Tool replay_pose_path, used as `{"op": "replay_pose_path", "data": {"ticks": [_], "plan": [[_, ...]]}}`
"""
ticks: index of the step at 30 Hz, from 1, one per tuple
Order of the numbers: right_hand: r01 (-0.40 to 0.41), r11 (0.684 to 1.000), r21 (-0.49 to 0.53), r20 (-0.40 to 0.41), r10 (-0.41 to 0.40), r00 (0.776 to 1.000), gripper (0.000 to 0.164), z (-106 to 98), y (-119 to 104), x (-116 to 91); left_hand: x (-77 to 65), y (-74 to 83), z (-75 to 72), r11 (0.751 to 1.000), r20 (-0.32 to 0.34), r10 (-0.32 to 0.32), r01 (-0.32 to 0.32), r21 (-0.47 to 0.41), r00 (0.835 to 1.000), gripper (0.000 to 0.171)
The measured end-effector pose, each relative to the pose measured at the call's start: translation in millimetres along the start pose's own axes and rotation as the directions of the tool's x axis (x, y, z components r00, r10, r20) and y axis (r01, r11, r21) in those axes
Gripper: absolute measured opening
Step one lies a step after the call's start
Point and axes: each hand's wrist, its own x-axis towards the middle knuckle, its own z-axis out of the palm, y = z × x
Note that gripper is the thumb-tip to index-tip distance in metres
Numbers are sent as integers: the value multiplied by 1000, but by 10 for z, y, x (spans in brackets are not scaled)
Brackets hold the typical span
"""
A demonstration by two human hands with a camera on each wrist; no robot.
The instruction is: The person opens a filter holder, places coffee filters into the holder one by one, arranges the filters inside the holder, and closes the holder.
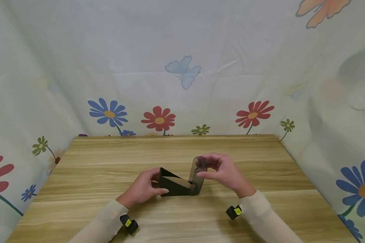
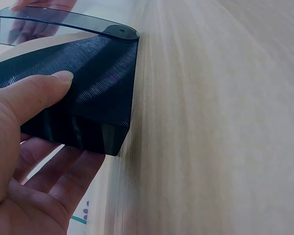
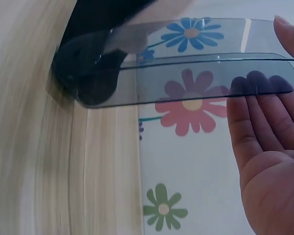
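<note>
A black wedge-shaped box (image 1: pixel 174 187) with ribbed sides stands on the wooden table, and something flat and beige (image 1: pixel 177 181) shows inside it. Its smoky see-through lid (image 1: pixel 197 177) is swung up at the right end, joined to the box at a low corner. My left hand (image 1: pixel 141 189) grips the box's tall end, thumb on the near side and fingers behind, as the left wrist view shows. With thumb and fingertips, my right hand (image 1: pixel 226 172) holds the raised lid near its free end. In the right wrist view several fingertips show through the lid (image 3: pixel 186 73).
The wooden table (image 1: pixel 182 219) extends around the box on every side. Behind it and at both sides hangs a white cloth (image 1: pixel 134 60) printed with flowers and butterflies. A small black camera with a yellow mark sits at each wrist.
</note>
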Motion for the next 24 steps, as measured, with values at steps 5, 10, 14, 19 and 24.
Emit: {"op": "replay_pose_path", "data": {"ticks": [5, 10, 14, 19, 24], "plan": [[-3, 1000, -12, -12, 3, 1000, 37, 115, -14, 46, 13, -2, 9, 1000, 1, -1, 1, 4, 1000, 38], [-15, 999, -44, 2, 15, 1000, 43, 255, -42, 112, 30, 7, 5, 1000, 5, -17, 17, -7, 1000, 39], [-2, 998, -56, 25, 4, 1000, 44, 352, -61, 156, 41, -9, 1, 1000, 5, -9, 9, -3, 1000, 39], [-6, 998, -63, 38, 9, 999, 44, 432, -89, 188, 46, -14, -3, 1000, 4, -15, 15, -4, 1000, 39], [12, 996, -88, 40, -8, 999, 44, 505, -94, 223, 45, -9, -20, 1000, 8, 3, -3, 0, 1000, 39]]}}
